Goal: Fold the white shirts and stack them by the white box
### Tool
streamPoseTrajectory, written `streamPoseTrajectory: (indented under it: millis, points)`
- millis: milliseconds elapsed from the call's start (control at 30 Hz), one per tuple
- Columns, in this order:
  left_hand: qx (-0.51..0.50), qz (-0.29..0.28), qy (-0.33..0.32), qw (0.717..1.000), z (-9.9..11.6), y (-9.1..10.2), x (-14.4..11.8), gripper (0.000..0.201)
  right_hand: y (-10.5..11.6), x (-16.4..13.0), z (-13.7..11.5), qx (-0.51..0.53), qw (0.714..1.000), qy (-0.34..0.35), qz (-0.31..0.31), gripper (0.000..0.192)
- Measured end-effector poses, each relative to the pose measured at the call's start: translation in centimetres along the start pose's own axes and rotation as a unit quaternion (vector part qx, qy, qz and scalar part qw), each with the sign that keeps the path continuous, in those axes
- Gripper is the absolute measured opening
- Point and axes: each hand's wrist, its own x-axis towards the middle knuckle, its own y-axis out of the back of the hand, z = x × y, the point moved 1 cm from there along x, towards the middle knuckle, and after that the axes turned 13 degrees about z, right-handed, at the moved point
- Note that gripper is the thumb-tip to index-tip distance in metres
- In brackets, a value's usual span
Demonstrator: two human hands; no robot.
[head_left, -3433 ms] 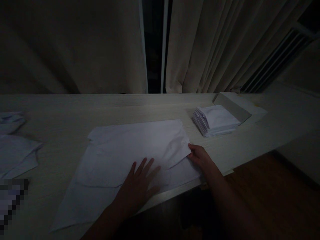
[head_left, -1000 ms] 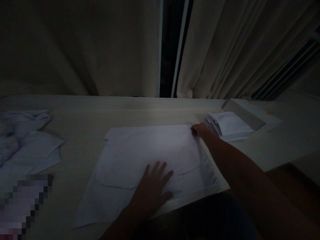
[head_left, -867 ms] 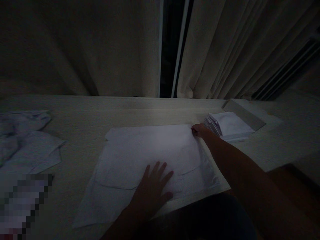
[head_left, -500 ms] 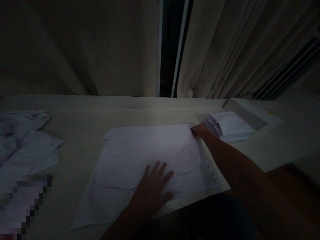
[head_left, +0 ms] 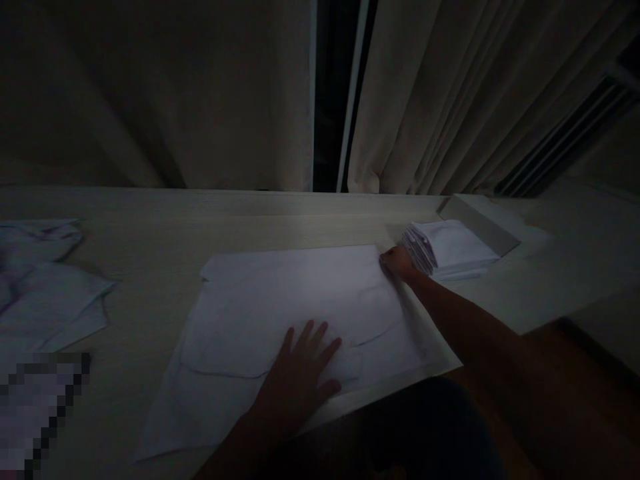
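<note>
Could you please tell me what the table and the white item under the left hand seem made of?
The table: perhaps wood or laminate, pale and dull, with faint grain-like streaks. The white item: probably soft, matte fabric, given its creases and curved edge.

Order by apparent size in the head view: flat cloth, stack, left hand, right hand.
1. Flat cloth
2. Stack and left hand: unsure, they look alike, and this hand is nearer
3. Right hand

Curtains [head_left: 415, 100] and brown floor [head_left: 575, 357] suggest a home room.
</note>
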Motion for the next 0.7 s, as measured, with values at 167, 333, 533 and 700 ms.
streamPoseTrajectory:
  millis: [167,333,533,700]
  points:
    - [0.013,0.019,0.003,1.000,0.1,-0.1,-0.1,0.064,2.5,-6.5,2.1,-0.008,0.999,0.031,0.023,0.027]
    - [0.021,0.053,-0.018,0.998,-0.1,-0.8,-0.3,0.062,4.5,-15.1,3.6,-0.056,0.986,0.155,-0.006,0.026]
    - [0.026,0.072,-0.026,0.997,-0.3,-1.3,-0.3,0.059,7.6,-22.3,5.1,-0.120,0.978,0.169,-0.012,0.027]
    - [0.013,0.068,-0.029,0.997,-0.4,-1.3,-0.2,0.059,9.7,-26.4,6.3,-0.121,0.978,0.171,0.002,0.029]
